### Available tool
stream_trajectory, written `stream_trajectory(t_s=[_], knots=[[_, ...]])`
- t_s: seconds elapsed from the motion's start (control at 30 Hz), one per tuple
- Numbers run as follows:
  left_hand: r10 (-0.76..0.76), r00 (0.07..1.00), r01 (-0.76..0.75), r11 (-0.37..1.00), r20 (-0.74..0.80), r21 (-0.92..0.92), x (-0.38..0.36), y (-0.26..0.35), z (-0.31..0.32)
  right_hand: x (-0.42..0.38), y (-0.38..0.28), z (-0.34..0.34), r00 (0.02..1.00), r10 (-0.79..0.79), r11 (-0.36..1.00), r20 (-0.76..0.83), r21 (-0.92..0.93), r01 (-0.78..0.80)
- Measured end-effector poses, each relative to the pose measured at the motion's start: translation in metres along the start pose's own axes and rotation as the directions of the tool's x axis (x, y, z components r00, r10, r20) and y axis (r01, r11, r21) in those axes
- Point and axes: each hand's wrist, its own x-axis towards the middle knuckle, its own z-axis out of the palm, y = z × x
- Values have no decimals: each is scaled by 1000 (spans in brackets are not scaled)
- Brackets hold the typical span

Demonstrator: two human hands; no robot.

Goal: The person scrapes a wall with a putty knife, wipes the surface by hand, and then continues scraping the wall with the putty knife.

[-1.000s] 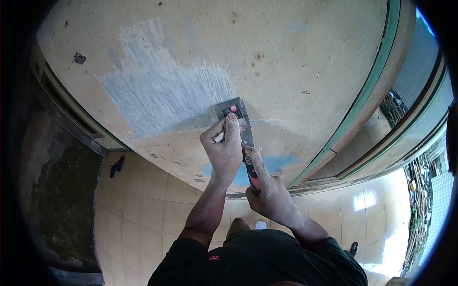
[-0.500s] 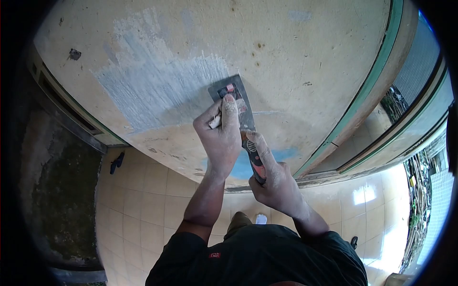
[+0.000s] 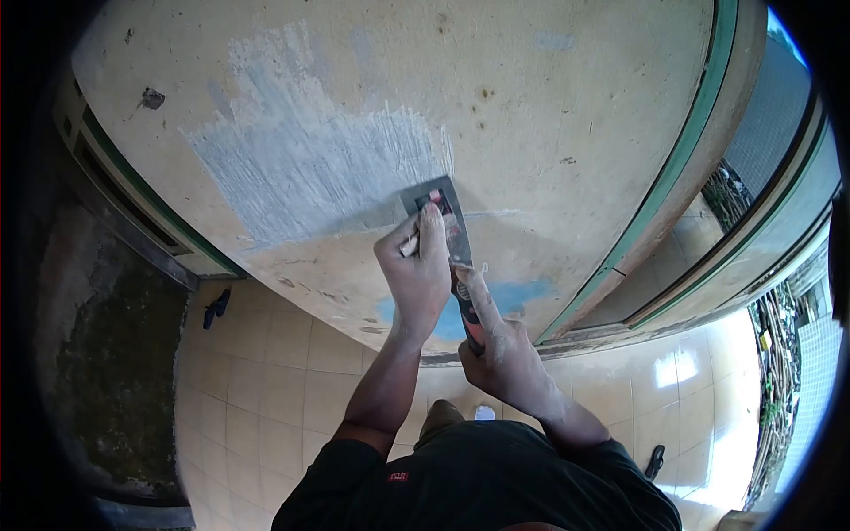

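A scraper (image 3: 459, 241) with a flat dark metal blade and a black and red handle rests against the cream wall (image 3: 549, 124). My dusty right hand (image 3: 505, 358) is wrapped round its handle, the index finger stretched along it. Fingers curled, my left hand (image 3: 416, 274) grips the blade end from the left, its thumb pressed on a reddish mark there. Something whitish shows by those curled fingers; I cannot make out what it is. Left of the blade spreads a scraped whitish-grey patch (image 3: 310, 159), its streaks running roughly up and down.
A blue patch (image 3: 522, 294) marks the lower wall. Green trim (image 3: 682, 164) borders a window on the right. Dark footwear (image 3: 216, 308) lies on the tiled floor (image 3: 266, 363) at left, and another dark shoe (image 3: 655, 462) at right. Sticks (image 3: 779, 354) are piled outside.
Both hands have drawn the scraper down the wall, towards my body. Fresh pale streaks now show above the blade, at the right edge of the scraped patch.
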Motion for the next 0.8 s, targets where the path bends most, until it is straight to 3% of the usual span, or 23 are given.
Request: stream_trajectory(t_s=[0.1, 0.17, 0.2, 0.27, 0.33, 0.4, 0.43, 0.5, 0.53, 0.6, 0.67, 0.73, 0.77, 0.8], knots=[[69, 990, -72, 997, 121, 23, 24, 20, -3, 17, -25, -9, 990, 134, 990, 43, 41, -136], [67, 995, -64, 997, 71, -39, 17, 20, 0, 23, -37, -17, 915, 360, 927, 184, 41, -373], [71, 997, -67, 992, 31, -105, 15, 21, 2, 17, -31, -12, 915, 360, 927, 184, 38, -372], [39, 997, -32, 995, 73, -91, 6, 3, -10, -2, -10, 5, 996, 80, 996, 34, 32, -81], [21, 998, -20, 1000, 65, -8, 3, 7, -9, 2, -14, 5, 989, 139, 990, 52, 8, -139], [-22, 999, 24, 998, 30, -50, 14, 16, -5, 12, -26, 0, 990, 132, 990, 50, 51, -134], [5, 995, -3, 1000, 101, -20, 21, 20, -9, 14, -30, -1, 988, 142, 988, 54, 59, -145], [58, 983, -54, 998, 173, -28, 22, 12, -13, 19, -34, -5, 926, 349, 933, 146, 41, -358], [61, 984, -57, 998, 166, -32, 13, 2, -16, 11, -29, 0, 927, 345, 935, 150, 36, -354], [-22, 991, 20, 1000, 130, 15, -1, -4, -15, -6, -16, 12, 981, 188, 981, 38, 44, -190], [-32, 994, 31, 999, 103, 8, 2, 3, -10, -6, -11, 12, 977, 205, 977, 51, 41, -207], [40, 986, -33, 998, 163, -45, 17, 23, -7, 12, -28, 1, 997, 72, 997, -9, 25, -72], [55, 969, -53, 999, 241, -14, 23, 25, -12, 15, -35, -4, 974, 218, 973, 68, 69, -222], [49, 969, -47, 999, 240, -14, 19, 23, -11, 12, -32, -3, 972, 223, 971, 70, 68, -227]])
